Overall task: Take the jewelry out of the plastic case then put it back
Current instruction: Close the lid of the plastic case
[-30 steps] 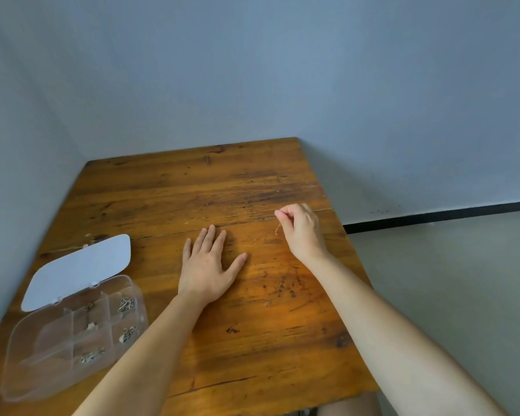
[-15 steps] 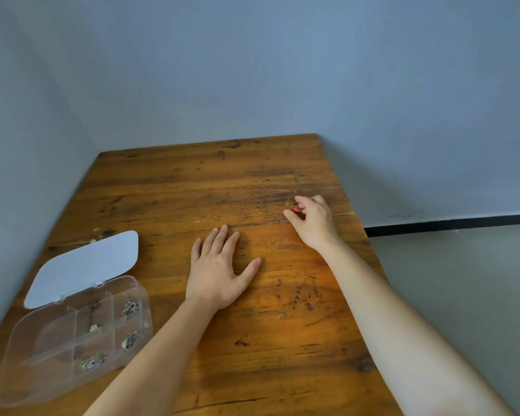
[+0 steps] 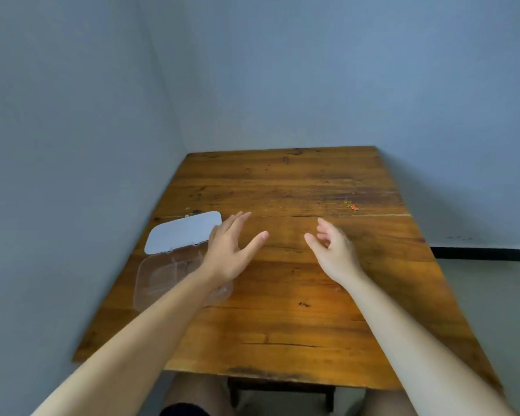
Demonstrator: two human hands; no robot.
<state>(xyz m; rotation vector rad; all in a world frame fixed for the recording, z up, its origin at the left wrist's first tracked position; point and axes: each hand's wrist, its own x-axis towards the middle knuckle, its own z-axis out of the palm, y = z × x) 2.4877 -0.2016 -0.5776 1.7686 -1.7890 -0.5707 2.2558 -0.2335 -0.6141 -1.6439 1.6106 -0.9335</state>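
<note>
Jewelry (image 3: 352, 205) lies on the table (image 3: 282, 310), well right of the case (image 3: 159, 274), whose lid stands open. Left hand (image 3: 231, 253) hovers over the case, fingers spread, empty; right hand (image 3: 332, 250) hangs loosely open, empty. One piece seems out; anything inside the case is hidden, and returning remains.

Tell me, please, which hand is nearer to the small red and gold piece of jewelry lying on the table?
Right. The right hand is open just in front of the jewelry, slightly to its left; the left hand is much farther left, over the plastic case.
</note>
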